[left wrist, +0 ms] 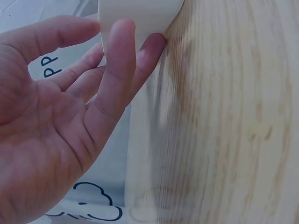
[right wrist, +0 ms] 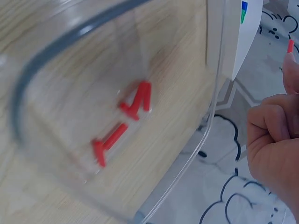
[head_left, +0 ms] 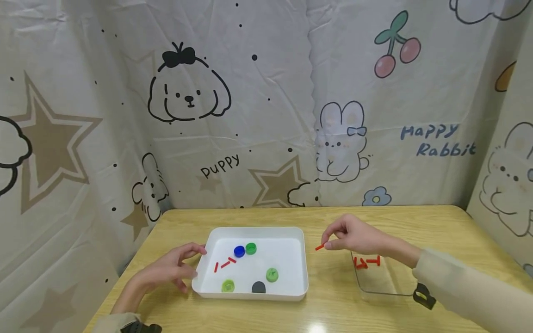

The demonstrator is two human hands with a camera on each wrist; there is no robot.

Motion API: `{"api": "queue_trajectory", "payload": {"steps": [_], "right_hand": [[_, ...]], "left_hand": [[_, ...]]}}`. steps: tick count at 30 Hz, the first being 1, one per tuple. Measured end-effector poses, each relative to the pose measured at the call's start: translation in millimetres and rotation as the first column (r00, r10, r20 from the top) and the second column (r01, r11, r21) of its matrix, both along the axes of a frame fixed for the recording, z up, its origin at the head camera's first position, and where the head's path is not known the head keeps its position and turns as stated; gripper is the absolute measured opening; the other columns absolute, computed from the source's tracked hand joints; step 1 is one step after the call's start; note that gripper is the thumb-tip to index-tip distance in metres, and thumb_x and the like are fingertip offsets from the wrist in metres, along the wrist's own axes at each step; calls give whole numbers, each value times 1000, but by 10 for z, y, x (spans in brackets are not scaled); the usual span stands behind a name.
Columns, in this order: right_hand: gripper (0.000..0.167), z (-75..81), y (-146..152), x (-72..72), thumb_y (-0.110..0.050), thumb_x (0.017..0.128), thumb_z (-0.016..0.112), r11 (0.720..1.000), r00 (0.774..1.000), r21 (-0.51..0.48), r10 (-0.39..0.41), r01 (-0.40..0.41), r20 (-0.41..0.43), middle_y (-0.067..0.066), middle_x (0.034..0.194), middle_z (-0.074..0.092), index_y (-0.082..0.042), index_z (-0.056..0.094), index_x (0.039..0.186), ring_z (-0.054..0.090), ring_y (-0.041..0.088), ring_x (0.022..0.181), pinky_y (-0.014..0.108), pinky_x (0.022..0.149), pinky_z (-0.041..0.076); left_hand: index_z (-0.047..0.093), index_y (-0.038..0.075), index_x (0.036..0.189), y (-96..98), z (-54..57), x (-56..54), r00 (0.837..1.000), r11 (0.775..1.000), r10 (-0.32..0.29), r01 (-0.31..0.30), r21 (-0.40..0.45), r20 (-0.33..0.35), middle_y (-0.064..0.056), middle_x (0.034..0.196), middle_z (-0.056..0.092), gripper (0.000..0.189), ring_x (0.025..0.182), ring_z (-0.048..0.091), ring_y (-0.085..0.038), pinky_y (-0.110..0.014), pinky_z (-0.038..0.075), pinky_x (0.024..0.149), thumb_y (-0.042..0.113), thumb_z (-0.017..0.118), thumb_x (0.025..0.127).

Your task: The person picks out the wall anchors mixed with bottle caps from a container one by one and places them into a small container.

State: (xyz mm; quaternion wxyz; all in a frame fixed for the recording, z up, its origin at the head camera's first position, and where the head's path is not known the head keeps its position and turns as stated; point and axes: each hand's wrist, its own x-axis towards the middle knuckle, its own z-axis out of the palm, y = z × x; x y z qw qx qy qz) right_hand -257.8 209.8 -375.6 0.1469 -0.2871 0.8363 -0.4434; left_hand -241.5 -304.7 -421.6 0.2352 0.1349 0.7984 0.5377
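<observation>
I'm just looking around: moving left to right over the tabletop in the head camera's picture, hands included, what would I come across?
Left hand → white tray → small red stick pinched in the fingertips → right hand pinching it → clear container.
</observation>
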Motion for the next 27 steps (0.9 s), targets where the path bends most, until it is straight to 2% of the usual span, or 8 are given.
{"api": "queue_trajectory", "payload": {"steps": [5, 12, 20, 27], "right_hand": [[8, 49, 195, 47, -15, 97, 77, 999, 999, 15, -38, 38, 4, -7, 58, 27, -8, 79, 102, 25, 9, 51, 24, 57, 37], [7, 98, 451, 94, -13, 96, 77, 997, 997, 4, -80, 80, -22, -7, 60, 28, -7, 78, 100, 27, 7, 53, 24, 51, 30], [14, 21, 717, 154, -15, 95, 78, 990, 990, 38, -136, 138, -34, -8, 60, 30, -4, 78, 104, 28, 6, 55, 26, 52, 31], [13, -31, 915, 222, -14, 95, 78, 983, 984, 54, -176, 178, -38, -7, 62, 33, -4, 78, 104, 30, 7, 57, 28, 52, 31]], "left_hand": [[48, -2, 142, -9, -3, -14, 1000, 1000, -3, 3, 5, -5, -32, 168, 21, 56, 106, 68, -33, -48, 63, 62, -1, 69, 90], [48, -2, 143, -9, 27, -47, 1000, 1000, -9, 9, 6, -23, -33, 168, 18, 57, 102, 69, -35, -48, 63, 61, -1, 69, 90], [46, -5, 145, -22, 34, -23, 999, 1000, -27, 27, 4, -19, -35, 168, 17, 60, 91, 71, -38, -46, 63, 61, -3, 69, 89], [47, -4, 143, -16, 18, 0, 1000, 1000, -24, 24, -1, -10, -35, 167, 18, 58, 99, 70, -35, -48, 63, 62, -2, 69, 89]]}}
